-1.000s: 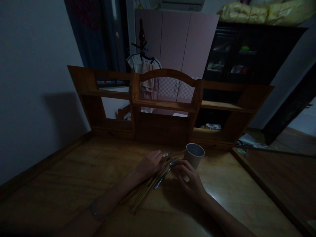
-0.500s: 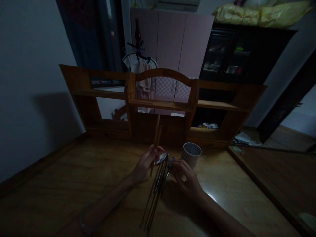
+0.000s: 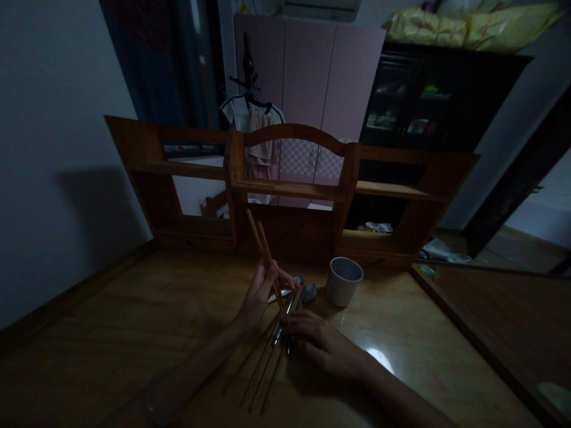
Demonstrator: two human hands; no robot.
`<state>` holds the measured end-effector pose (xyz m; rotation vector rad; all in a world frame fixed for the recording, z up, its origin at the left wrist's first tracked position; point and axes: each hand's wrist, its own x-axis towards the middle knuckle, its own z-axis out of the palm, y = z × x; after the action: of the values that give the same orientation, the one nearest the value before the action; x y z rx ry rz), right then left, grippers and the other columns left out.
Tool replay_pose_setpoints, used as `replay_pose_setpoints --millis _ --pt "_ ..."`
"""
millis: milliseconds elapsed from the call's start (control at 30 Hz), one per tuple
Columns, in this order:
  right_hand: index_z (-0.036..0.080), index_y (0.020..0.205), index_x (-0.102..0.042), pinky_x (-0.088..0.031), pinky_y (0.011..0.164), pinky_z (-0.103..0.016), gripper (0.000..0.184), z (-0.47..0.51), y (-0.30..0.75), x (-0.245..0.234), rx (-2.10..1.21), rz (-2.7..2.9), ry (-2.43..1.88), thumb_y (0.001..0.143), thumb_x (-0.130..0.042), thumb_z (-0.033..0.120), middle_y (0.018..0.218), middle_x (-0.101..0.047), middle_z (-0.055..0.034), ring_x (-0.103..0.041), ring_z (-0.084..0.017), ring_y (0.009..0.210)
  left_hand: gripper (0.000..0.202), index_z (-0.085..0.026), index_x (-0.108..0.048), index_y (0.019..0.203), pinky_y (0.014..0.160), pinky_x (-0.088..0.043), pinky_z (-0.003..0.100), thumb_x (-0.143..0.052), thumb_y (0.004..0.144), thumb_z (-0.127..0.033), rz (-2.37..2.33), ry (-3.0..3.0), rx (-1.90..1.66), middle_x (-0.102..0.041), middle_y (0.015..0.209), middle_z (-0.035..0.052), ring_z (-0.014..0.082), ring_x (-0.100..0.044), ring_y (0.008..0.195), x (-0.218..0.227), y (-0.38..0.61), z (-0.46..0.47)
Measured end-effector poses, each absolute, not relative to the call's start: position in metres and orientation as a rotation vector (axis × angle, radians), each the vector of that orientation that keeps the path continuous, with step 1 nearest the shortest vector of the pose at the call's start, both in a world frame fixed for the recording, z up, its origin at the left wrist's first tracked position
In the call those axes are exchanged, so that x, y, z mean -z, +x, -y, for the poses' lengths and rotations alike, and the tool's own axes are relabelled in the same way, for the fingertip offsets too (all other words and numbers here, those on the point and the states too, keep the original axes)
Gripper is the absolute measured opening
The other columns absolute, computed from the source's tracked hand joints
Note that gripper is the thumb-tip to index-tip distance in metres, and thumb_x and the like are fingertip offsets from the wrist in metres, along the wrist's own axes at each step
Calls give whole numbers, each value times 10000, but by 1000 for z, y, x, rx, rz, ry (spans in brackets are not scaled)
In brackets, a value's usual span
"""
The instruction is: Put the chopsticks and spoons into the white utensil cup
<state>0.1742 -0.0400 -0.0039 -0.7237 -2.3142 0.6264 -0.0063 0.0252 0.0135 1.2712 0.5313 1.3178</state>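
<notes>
My left hand [image 3: 257, 292] is closed around a pair of wooden chopsticks [image 3: 256, 229], which lean up to the left, their lower ends pointing down toward my right hand. My right hand [image 3: 319, 340] lies low over the pile, fingers bent together at the chopsticks' lower ends and the spoon handles; what they pinch is hidden. Several long thin chopsticks [image 3: 257, 380] fan out on the table below. A metal spoon [image 3: 309, 293] lies with its bowl beyond my right hand. Another spoon [image 3: 298, 280] is beside my left fingertips. A grey cup [image 3: 342, 288] stands upright to the right.
The wooden table [image 3: 178, 309] carries everything. A wooden shelf unit [image 3: 289, 189] runs along its back edge. The wall [image 3: 66, 208] is on the left; a raised rim [image 3: 468, 339] borders the table on the right.
My right hand has moved from the spoon's bowl down and left to the handles. The chopsticks in my left hand now tip to the left, and the thin chopsticks have spread out.
</notes>
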Motion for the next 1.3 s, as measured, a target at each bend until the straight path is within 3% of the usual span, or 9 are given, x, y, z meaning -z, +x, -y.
replay_pose_setpoints --millis 167,267,400,533,700,900,1067,1300 --pt "183 846 -635 -469 862 -353 191 31 186 17 -515 2109 -870 893 -453 149 1036 -609 -77 -562 -210 988 284 -205 -428 992 979 -412 387 -382 972 -485 -681 1380 -1378 -704 859 50 190 -644 920 -18 -8 -21" --pt "171 757 -598 -465 743 -314 218 26 197 21 -436 2007 -959 916 -452 197 929 -587 -74 -567 -195 861 263 -229 -371 991 924 -450 384 -375 972 -491 -655 1322 -1318 -708 982 70 198 -625 984 -20 -8 -19" --pt "167 705 -585 -429 658 -281 306 26 199 17 -384 1948 -1043 966 -454 260 824 -554 -60 -542 -168 750 251 -227 -369 1000 831 -491 330 -405 968 -473 -597 1293 -1221 -694 1028 72 166 -629 889 -16 -5 -14" --pt "166 721 -574 -378 586 -250 255 30 194 12 -396 1917 -1049 937 -553 300 766 -521 -28 -500 -141 681 268 -209 -383 1003 699 -494 284 -428 959 -469 -517 1350 -1077 -697 906 68 149 -624 726 -5 4 -9" --pt "160 772 -594 -390 597 -235 217 29 195 12 -715 1912 -1006 875 -658 340 755 -532 -3 -508 -138 702 238 -189 -512 1020 776 -488 312 -507 933 -411 -563 1579 -988 -666 916 58 189 -632 835 2 9 -4" --pt "153 856 -625 -457 567 -236 183 25 199 12 -931 1779 -955 893 -628 333 782 -583 -24 -563 -140 661 222 -209 -600 1048 922 -438 338 -416 974 -307 -559 1970 -1085 -595 1118 77 213 -551 1052 -2 8 2" --pt "166 923 -619 -501 647 -265 169 30 197 11 -819 1836 -935 937 -568 327 851 -611 -42 -602 -152 726 191 -207 -588 1039 913 -427 339 -428 971 -285 -719 2178 -1097 -580 1056 71 205 -540 1014 5 10 4" --pt "166 944 -574 -523 649 -274 143 30 201 12 -811 1798 -927 962 -532 301 827 -625 -43 -653 -163 730 256 -193 -647 952 819 -490 309 -480 949 -387 -854 2061 -1068 -653 961 56 199 -617 902 15 9 -5"
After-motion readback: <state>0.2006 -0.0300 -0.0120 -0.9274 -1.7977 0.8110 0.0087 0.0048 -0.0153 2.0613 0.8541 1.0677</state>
